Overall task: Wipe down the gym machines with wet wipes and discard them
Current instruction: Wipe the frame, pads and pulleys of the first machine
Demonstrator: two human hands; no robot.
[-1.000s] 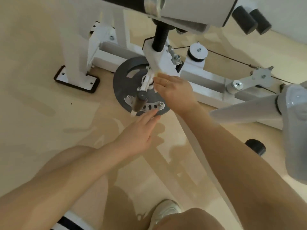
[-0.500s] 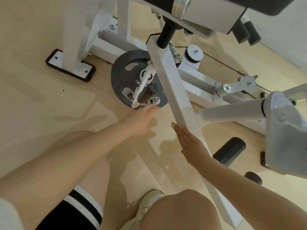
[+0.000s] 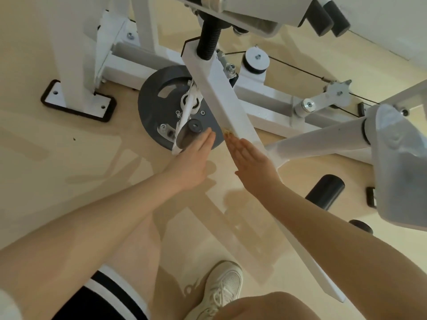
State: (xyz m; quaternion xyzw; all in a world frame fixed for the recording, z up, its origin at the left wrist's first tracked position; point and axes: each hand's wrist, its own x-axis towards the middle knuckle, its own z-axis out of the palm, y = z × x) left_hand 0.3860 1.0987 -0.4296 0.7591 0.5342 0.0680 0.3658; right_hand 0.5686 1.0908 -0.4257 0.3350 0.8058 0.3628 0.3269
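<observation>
head view is showing the right hand (image 3: 250, 159) wiping flat along the white bar (image 3: 225, 105), wipe possibly underneath; left hand (image 3: 193, 161) is resting spread beside it; next, continuing down the bar.

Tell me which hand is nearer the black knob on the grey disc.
Left. The left hand has its fingertips right beside the black knob; the right hand lies flat along the white bar, farther off.

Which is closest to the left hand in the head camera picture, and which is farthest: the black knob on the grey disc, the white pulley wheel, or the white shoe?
From the left hand:
1. Black knob, just past the fingertips, on the grey disc.
2. White shoe, low down by the knee.
3. White pulley wheel, up on the right by the cable.
</observation>
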